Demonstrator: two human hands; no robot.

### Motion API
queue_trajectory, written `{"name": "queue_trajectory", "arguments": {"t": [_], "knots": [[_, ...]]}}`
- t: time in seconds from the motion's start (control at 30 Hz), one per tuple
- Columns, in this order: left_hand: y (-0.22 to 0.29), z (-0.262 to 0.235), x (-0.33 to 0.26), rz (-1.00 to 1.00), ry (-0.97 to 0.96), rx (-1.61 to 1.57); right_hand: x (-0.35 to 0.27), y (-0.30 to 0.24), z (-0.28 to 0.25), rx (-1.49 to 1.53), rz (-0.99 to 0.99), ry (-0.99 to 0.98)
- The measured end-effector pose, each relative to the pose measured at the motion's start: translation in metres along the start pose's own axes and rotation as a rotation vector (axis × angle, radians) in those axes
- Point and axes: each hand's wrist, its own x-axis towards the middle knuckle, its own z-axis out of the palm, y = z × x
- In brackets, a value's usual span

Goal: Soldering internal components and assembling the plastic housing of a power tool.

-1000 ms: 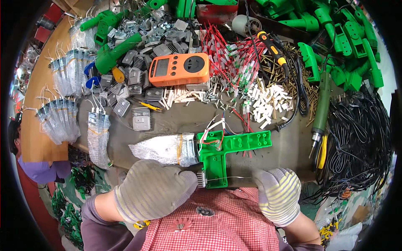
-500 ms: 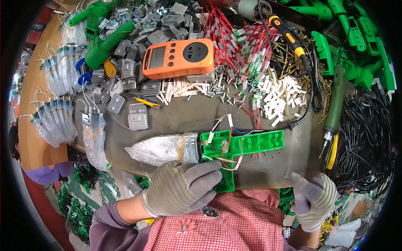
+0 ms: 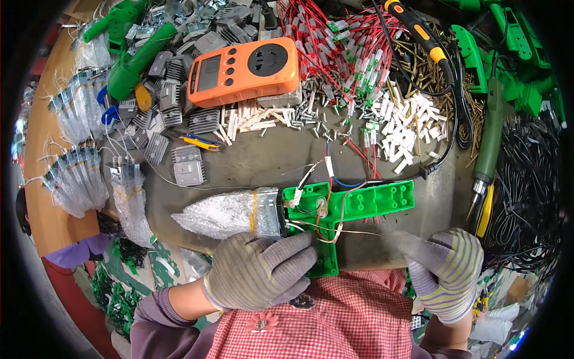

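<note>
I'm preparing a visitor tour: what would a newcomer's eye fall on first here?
Most likely the orange meter, above centre, between grey finned metal blocks and red-wired parts. Next, perhaps, the bright green open housing at front centre, with a silvery wrapped piece at its left.

Green housing (image 3: 362, 204), red-and-white checked apron (image 3: 341, 317)

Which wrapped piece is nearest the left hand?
The wrapped piece with its end at the open green case, by the left hand; the other wrapped pieces lie farther left, away from that case.
</note>
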Motion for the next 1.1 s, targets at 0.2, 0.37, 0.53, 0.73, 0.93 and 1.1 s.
{"name": "queue_trajectory", "arguments": {"t": [0.2,0.37,0.53,0.73,0.93,1.1], "knots": [[-0.003,0.002,-0.002,0.016,0.003,-0.002,0.025,-0.003,0.025,0.526,0.087,-0.16],[-0.003,0.003,0.0,0.028,0.023,0.0,0.025,-0.004,0.052,0.738,0.014,-0.013],[-0.005,0.003,-0.001,0.026,0.022,0.016,0.042,-0.017,0.03,0.184,-0.166,-0.209],[-0.006,0.002,-0.002,0.046,0.044,0.038,0.047,-0.031,0.046,-0.039,-0.438,-0.224],[-0.006,0.005,-0.002,0.059,0.093,0.054,0.056,-0.037,0.058,-0.147,-0.475,-0.141],[-0.007,0.009,-0.005,0.056,0.149,0.051,0.058,-0.046,0.055,-0.197,-0.415,-0.199]]}}
